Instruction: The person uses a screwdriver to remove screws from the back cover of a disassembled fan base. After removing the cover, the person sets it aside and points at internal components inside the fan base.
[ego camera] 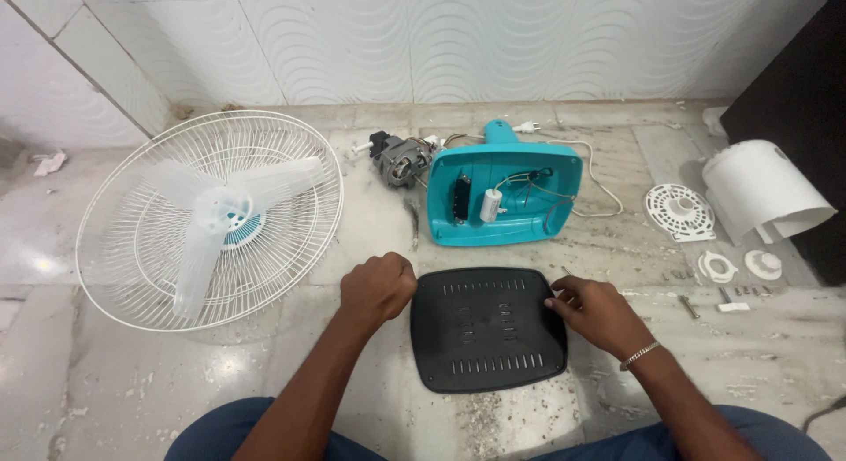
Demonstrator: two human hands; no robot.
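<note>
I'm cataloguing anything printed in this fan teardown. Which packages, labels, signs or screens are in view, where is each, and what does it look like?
No package, sign or screen shows.
Possible label: the small white cylindrical capacitor inside the open teal plastic fan base, beyond the black vented plastic base plate; any print is too small to tell.
The left hand and right hand sit at that plate's two sides.
</note>
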